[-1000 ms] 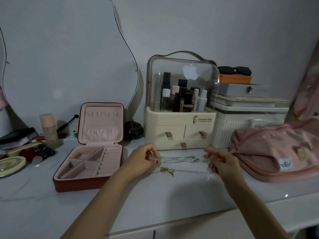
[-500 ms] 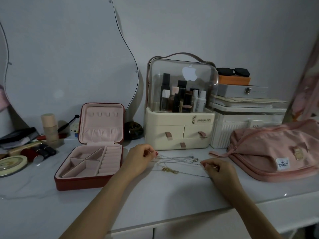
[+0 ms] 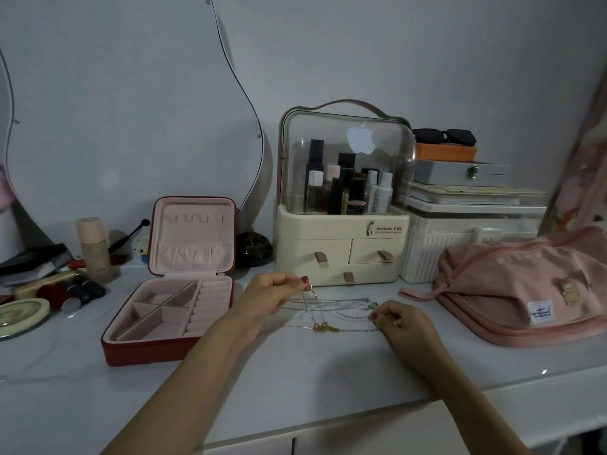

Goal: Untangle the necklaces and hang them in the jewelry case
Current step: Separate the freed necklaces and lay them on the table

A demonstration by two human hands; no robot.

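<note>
**Knot risk at the chains: both hands pulling apart**

The jewelry case [image 3: 170,303] stood open, lid upright, its hooks bare. Just right of the case, the left hand [image 3: 269,297] pinched chain ends between thumb and forefinger, raised slightly off the counter [image 3: 295,389]. Further right, the necklaces [image 3: 338,310] lay strung and crossed, gold pendants [image 3: 323,327] hanging at mid-span. Furthest right of the case, the right hand [image 3: 399,320] was curled, pinching the opposite ends. In my judgement, further outward tension could tighten the crossings or snap a fine link; pendants could snag neighbouring strands.
</note>
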